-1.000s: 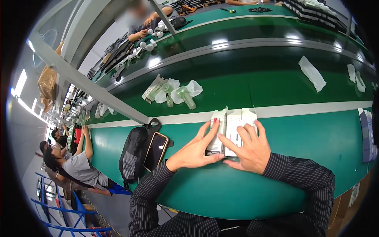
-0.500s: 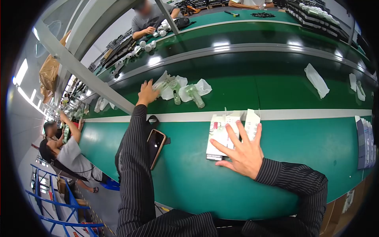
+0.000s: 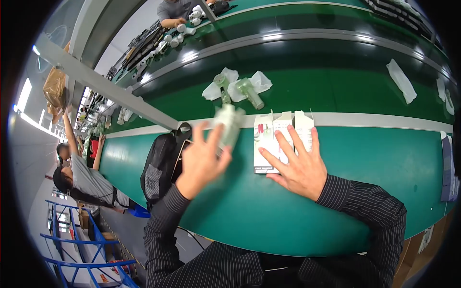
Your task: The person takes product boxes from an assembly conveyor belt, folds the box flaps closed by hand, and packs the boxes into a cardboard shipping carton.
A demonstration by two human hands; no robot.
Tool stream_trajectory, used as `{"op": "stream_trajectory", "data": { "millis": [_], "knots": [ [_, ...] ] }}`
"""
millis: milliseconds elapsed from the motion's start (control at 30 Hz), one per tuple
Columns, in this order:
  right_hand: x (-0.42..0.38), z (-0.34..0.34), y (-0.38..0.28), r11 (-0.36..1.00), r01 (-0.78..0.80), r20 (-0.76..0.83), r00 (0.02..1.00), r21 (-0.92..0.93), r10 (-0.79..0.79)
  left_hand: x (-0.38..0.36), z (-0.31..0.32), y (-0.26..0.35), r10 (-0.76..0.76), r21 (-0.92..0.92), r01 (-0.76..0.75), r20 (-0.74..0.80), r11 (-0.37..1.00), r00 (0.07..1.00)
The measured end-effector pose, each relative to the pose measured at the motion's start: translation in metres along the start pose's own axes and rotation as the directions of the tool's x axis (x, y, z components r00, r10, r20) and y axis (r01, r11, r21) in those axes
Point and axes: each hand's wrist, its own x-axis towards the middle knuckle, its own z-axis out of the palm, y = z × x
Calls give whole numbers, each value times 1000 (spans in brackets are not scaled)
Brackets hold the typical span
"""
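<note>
My left hand (image 3: 204,156) is closed around a pale green item in clear wrapping (image 3: 229,126), blurred by motion, over the near table by the grey rail. With fingers spread, my right hand (image 3: 301,165) rests on white printed boxes (image 3: 263,144) that stand side by side with their top flaps up. Beyond the rail lie a light green bottle-shaped item (image 3: 249,94) and another green item (image 3: 221,81), both on white wrapping.
A black backpack (image 3: 158,168) lies left of my left hand, partly over a phone. Blue-grey boxes (image 3: 447,165) stand at the right edge. A grey post (image 3: 110,91) slants across the left. Co-workers sit across and at left.
My left hand has come back from the far belt to the near table with a wrapped item. My right hand stays on the boxes. The view has shifted, and the backpack now shows.
</note>
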Motion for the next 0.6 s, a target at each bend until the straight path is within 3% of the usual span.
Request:
{"op": "stream_trajectory", "data": {
  "millis": [67, 167, 367, 433, 467, 533, 600],
  "knots": [
    [1, -2, -1, 1000, 10, -2, 1000, -12, -10, -18, 2, 30, 77, -186, -63, 73, 981, 994],
    [9, -10, -9, 999, -31, 49, 998, -21, 32, -25, 17, 43, 66, -452, -16, 94, 892, 993],
    [20, -32, -17, 991, -108, 237, 964, -81, 124, -18, 18, 18, 148, -574, -29, 161, 818, 976],
    [19, -35, -17, 995, -81, 261, 961, -56, 93, -17, 31, 19, 213, -689, -99, 83, 718, 974],
    [21, -38, -21, 988, -124, 282, 949, -89, 144, -15, 37, 20, 172, -692, -62, 91, 719, 981],
    [17, -35, -24, 977, -173, 302, 931, -128, 205, -17, 48, 21, 216, -763, -186, -63, 619, 974],
    [25, -33, -31, 978, -173, 331, 921, -118, 203, -23, 53, 13, 189, -808, -145, -42, 571, 981]
  ]
}}
